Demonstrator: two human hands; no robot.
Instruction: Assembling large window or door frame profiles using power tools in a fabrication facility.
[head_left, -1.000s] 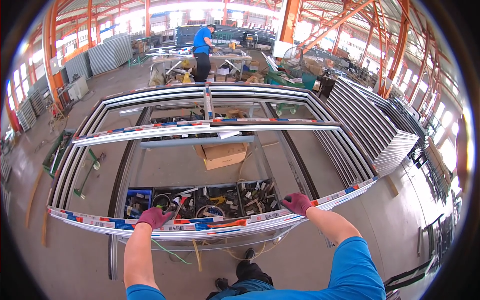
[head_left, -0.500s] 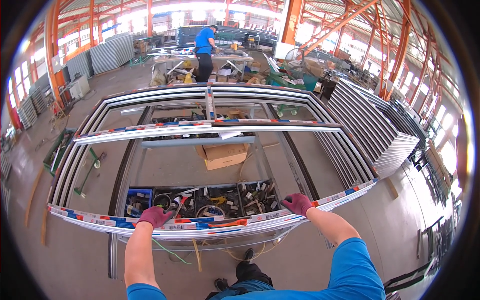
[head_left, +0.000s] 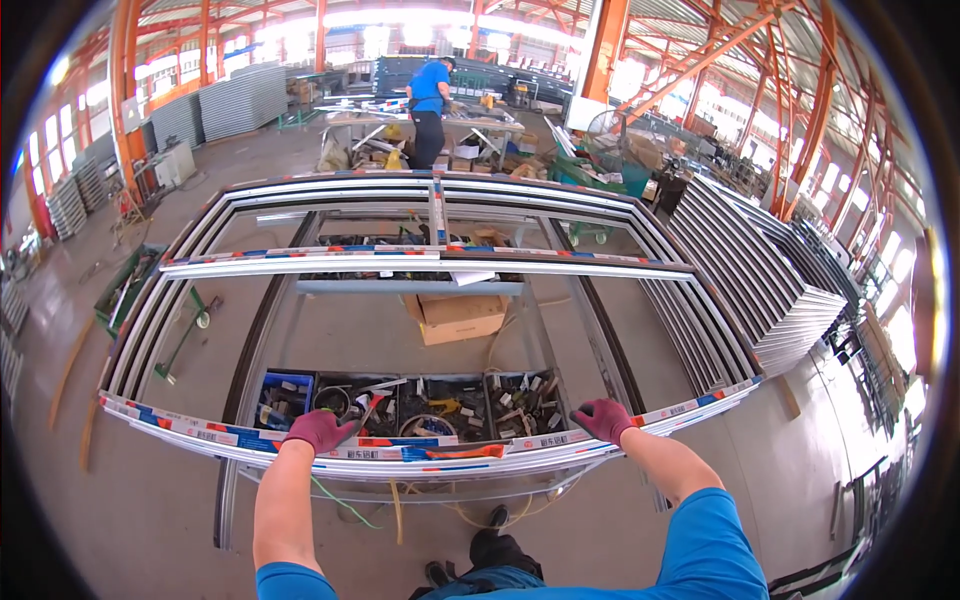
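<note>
A large rectangular metal frame [head_left: 430,263] lies flat before the person, its silver rails drawn out in parallel ridges and bowed by the lens; a long crossbar and a short far divider split it into three openings, and strips of glossy red, white and blue printed film coat its upper faces. The left hand [head_left: 320,430] and the right hand [head_left: 602,420], both in maroon knit gloves with darker fingertips, are set well apart along the near rail [head_left: 520,447], the grip of each clamped on it. A flat orange strip [head_left: 465,452] lies along this rail, between the hands. Beneath the frame, dark and silver straight beams [head_left: 262,340] run from near to far. Through the large near opening appear a partitioned parts tray [head_left: 395,400] crowded with small angular pieces, a blue plastic bin [head_left: 285,379] at its left end and, farther off, a brown cardboard box [head_left: 465,322]. To the right rises a layered stack of ridged silver frames [head_left: 750,270]; at the far side, a co-worker [head_left: 428,95] in blue stands at a cluttered bench [head_left: 345,120].
</note>
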